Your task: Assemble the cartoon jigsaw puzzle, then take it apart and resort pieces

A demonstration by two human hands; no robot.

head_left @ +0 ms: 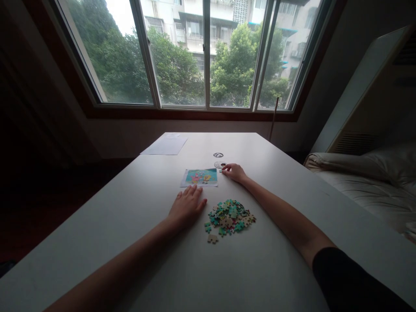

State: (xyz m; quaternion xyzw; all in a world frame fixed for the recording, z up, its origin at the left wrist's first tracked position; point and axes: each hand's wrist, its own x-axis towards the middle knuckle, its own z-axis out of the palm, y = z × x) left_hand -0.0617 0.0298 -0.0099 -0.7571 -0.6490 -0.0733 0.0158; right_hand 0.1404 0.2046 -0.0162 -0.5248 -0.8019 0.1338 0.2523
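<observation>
My left hand (pixel 186 204) lies flat on the white table (pixel 130 208), fingers stretched out, just below a small colourful picture card (pixel 199 177). To its right sits a pile of jigsaw pieces (pixel 230 216), several in teal, yellow and pink. My right hand (pixel 234 172) reaches past the pile to the card's right edge, fingers curled in a pinch on something small that I cannot make out.
A round clear lid or disc (pixel 219 164) and a smaller round object (pixel 218 154) lie beyond the card. A sheet of paper (pixel 165 145) rests at the table's far left. A bed with pillows (pixel 367 173) stands to the right. A wide window (pixel 201 52) faces the table.
</observation>
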